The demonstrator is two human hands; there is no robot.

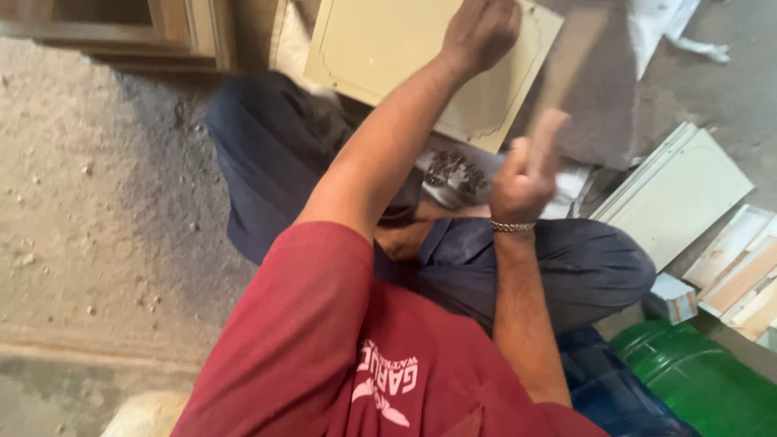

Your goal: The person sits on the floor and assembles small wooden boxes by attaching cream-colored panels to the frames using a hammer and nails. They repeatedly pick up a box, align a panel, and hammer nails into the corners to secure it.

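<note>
Cream routed panel (380,44) at twelve o'clock on the floor, left hand (479,32) pressed closed on its top; right hand (524,174), grip clenched on a blurred wooden handle (566,65) raised above; risk: a mis-aimed blow striking the steadying fingers.

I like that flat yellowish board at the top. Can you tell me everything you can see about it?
The cream panel is a flat, painted-looking board with a thin groove running inside its edges and curving at the corners. It lies tilted on the floor in front of the seated person's knees. The left hand rests on its upper part, covering some of it. Its top edge runs out of the picture.
</note>
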